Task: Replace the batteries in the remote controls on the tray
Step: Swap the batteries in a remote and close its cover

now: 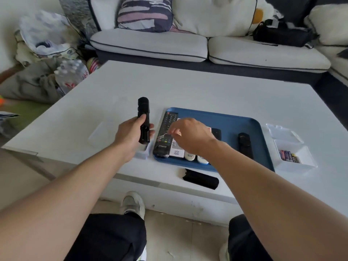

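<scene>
While a black remote with its battery bay open was gripped in the left hand, the right hand was held over the blue tray, fingertips pinched together, contents indiscernible.

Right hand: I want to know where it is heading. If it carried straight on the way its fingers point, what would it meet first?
Likely the long black remote at the blue tray's left edge: the right hand's pinched fingertips point left and down just over it. Height above it is unclear.

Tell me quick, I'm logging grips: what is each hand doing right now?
Left hand: closed around a black remote, its battery bay open.
Right hand: fingers pinched above the tray; what it holds cannot be told.
</scene>
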